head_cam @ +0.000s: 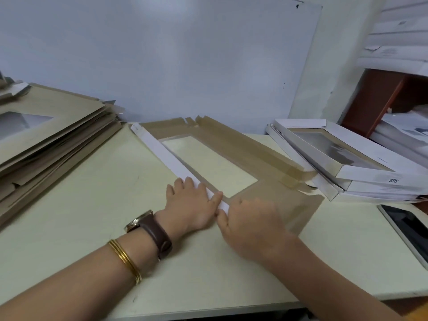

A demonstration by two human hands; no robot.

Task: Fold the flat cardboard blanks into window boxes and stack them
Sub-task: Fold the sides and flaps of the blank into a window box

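A brown cardboard blank [275, 193] with a clear window lies flat in the middle of the table, brown side up. Its long left flap [162, 150] is folded over and shows its white side. My left hand [192, 205] holds the near end of that white flap, with its fingers laid over the flap and its thumb beneath. My right hand [250, 225] rests curled on the blank's near corner, its thumb against the flap's end. A stack of flat blanks [58, 135] lies at the left. Folded white window boxes [361, 172] are stacked at the right.
A dark tablet [407, 228] lies at the table's right edge [347, 295]. A white board [305, 72] leans against the wall behind the boxes. Papers and a brown shelf [379, 96] crowd the far right.
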